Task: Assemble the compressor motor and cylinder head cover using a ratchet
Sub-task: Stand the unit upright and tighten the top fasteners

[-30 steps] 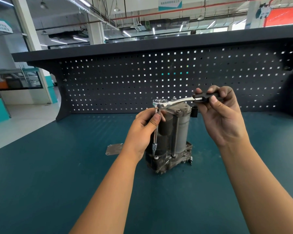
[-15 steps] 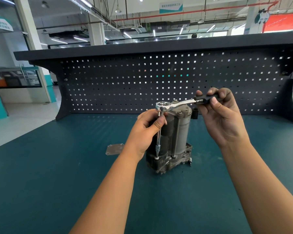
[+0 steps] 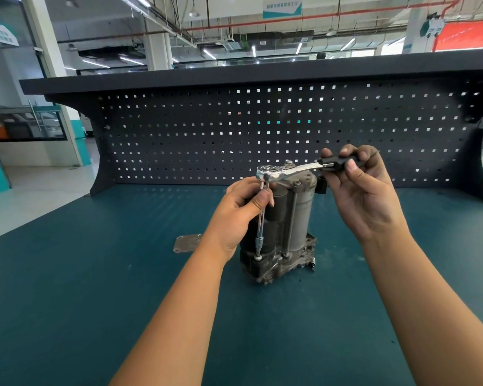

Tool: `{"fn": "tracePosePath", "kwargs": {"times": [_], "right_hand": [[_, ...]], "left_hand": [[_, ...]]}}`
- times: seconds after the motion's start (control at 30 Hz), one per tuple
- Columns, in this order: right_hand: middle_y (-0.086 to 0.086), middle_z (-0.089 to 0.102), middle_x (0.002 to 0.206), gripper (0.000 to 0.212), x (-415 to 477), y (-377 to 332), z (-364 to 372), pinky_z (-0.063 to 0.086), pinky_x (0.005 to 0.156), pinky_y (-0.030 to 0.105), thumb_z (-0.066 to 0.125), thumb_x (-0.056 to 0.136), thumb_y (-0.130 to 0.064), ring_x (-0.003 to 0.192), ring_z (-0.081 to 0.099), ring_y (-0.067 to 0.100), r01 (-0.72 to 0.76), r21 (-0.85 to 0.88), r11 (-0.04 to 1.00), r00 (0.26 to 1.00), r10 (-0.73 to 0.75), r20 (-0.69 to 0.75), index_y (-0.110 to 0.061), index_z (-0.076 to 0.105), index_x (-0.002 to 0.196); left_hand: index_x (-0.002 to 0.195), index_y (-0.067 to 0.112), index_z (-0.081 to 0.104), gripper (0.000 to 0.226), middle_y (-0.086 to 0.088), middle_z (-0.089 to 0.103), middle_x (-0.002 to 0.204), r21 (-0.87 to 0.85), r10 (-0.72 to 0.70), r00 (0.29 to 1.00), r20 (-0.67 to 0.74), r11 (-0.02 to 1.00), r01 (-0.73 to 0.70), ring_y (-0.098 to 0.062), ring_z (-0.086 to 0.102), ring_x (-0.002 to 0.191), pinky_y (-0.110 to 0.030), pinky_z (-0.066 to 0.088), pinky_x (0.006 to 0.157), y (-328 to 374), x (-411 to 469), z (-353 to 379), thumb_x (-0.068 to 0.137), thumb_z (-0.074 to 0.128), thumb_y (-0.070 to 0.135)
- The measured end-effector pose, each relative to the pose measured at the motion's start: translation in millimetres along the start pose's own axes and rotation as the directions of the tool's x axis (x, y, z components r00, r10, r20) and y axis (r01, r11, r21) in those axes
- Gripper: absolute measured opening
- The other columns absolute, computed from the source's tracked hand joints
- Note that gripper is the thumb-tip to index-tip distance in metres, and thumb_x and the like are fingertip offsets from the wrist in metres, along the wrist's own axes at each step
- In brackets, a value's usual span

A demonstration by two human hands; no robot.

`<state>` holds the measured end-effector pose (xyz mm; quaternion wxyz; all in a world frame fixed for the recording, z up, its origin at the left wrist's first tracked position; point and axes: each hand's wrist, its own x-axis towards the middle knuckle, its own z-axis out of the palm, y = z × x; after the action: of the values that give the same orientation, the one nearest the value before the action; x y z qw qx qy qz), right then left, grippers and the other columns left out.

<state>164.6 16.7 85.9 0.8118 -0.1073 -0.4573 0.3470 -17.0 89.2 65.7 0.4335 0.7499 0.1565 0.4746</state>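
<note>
My right hand (image 3: 365,196) pinches the black handle end of the ratchet (image 3: 293,171) between thumb and curled fingers. My left hand (image 3: 240,215) curls round the long extension bar (image 3: 260,227) just under the ratchet head, thumb pressed against it to steady it upright. The bar runs down the front left of the compressor (image 3: 301,213) to a socket seated on a bolt at the base casting. The compressor stands on end near the middle of the teal bench (image 3: 95,274), with a flat grey plate (image 3: 187,243), which I take to be the cover, lying apart to its left. I judge the unit heavy and rigid enough to sit still under light turns. It is tall and narrow, though, so a hard pull up here could tip it. The thin bar will want to wobble, so I'd hold it high. The grimy body looks slippery, so the broad cylinder is the place to brace.
</note>
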Motion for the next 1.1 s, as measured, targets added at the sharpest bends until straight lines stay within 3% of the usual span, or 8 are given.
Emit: {"fn": "tracePosePath", "kwargs": {"times": [0.17,0.33,0.43,0.7,0.77,0.87,0.97,1.1], "right_hand": [[-0.001,0.062,0.084,0.015,0.4,-1.2,2.2,0.054,0.088,0.035,0.043,0.082,0.003,0.096,0.067,0.024,-0.013,-0.042,0.999,1.0,0.012,-0.017,-0.012,0.041,0.084],[0.001,0.061,0.087,0.016,-5.9,-5.7,5.9,0.053,0.089,0.035,0.042,0.085,0.005,0.098,0.066,0.025,0.029,-0.129,0.991,0.999,-0.032,-0.022,-0.011,0.042,0.085],[0.0,0.059,0.091,0.024,-15.3,-10.3,10.1,0.051,0.091,0.034,0.037,0.091,0.011,0.103,0.065,0.024,0.091,-0.238,0.967,0.995,-0.096,-0.011,-0.012,0.042,0.086],[-0.006,0.064,0.095,0.021,-49.1,-12.4,34.6,0.049,0.093,0.031,0.041,0.089,0.007,0.11,0.063,0.026,0.194,-0.421,0.886,0.981,-0.185,0.063,-0.014,0.046,0.089],[-0.008,0.065,0.097,0.025,-58.2,-10.5,45.1,0.048,0.093,0.031,0.043,0.088,0.008,0.108,0.063,0.025,0.264,-0.522,0.811,0.963,-0.25,0.1,-0.016,0.048,0.089],[-0.014,0.065,0.099,0.033,-71.5,-5.7,59.6,0.046,0.088,0.018,0.044,0.088,0.014,0.103,0.064,0.01,0.369,-0.668,0.646,0.916,-0.374,0.145,-0.018,0.047,0.091],[-0.011,0.062,0.103,0.036,-84.6,1.9,68.7,0.046,0.089,0.019,0.048,0.089,0.008,0.104,0.063,0.012,0.405,-0.734,0.545,0.875,-0.464,0.138,-0.027,0.049,0.095],[-0.009,0.059,0.104,0.016,-94.0,8.0,75.6,0.047,0.087,0.022,0.05,0.09,-0.011,0.102,0.061,0.015,0.39,-0.854,0.343,0.82,-0.551,0.153,-0.027,0.053,0.094]], "left_hand": [[0.064,0.039,0.066,0.022,0.012,0.06,0.105,-0.011,-0.009,1.0,0.011,1.0,0.009,-0.013,0.047,0.118,-0.03,0.036,0.102,1.2,-0.7,0.2,0.081,0.053,0.035],[0.09,0.029,0.062,0.014,-0.002,0.061,0.114,-0.103,-0.053,0.998,0.018,0.993,0.054,0.001,0.057,0.102,-0.009,0.042,0.084,1.2,-1.1,-0.3,0.094,0.053,0.019],[0.09,0.031,0.063,0.012,-0.013,0.054,0.127,-0.04,-0.098,0.995,0.003,0.994,0.098,-0.008,0.055,0.11,-0.016,0.039,0.089,1.3,0.2,-0.5,0.094,0.052,0.028],[0.098,0.034,0.062,0.025,-0.009,0.052,0.131,-0.058,-0.104,0.995,-0.004,0.993,0.103,-0.008,0.051,0.12,-0.021,0.037,0.103,1.9,-0.8,2.6,0.077,0.057,0.046],[0.1,0.033,0.061,0.03,-0.009,0.051,0.131,-0.051,-0.099,0.995,-0.004,0.994,0.098,-0.008,0.05,0.12,-0.02,0.037,0.102,2.7,-1.1,3.5,0.078,0.059,0.053],[0.099,0.033,0.06,0.04,-0.011,0.051,0.129,0.0,-0.107,0.994,-0.017,0.994,0.107,-0.011,0.05,0.12,-0.032,0.036,0.108,2.0,-1.1,6.5,0.075,0.053,0.064],[0.095,0.035,0.062,0.04,-0.007,0.05,0.126,0.026,-0.133,0.99,-0.044,0.991,0.134,-0.015,0.05,0.12,-0.04,0.037,0.108,3.8,-0.9,8.1,0.074,0.054,0.068],[0.091,0.049,0.065,0.025,0.027,0.056,0.11,0.066,-0.07,0.997,-0.028,0.995,0.071,-0.009,0.04,0.126,-0.038,0.034,0.109,3.8,-0.7,5.7,0.08,0.05,0.066]]}}
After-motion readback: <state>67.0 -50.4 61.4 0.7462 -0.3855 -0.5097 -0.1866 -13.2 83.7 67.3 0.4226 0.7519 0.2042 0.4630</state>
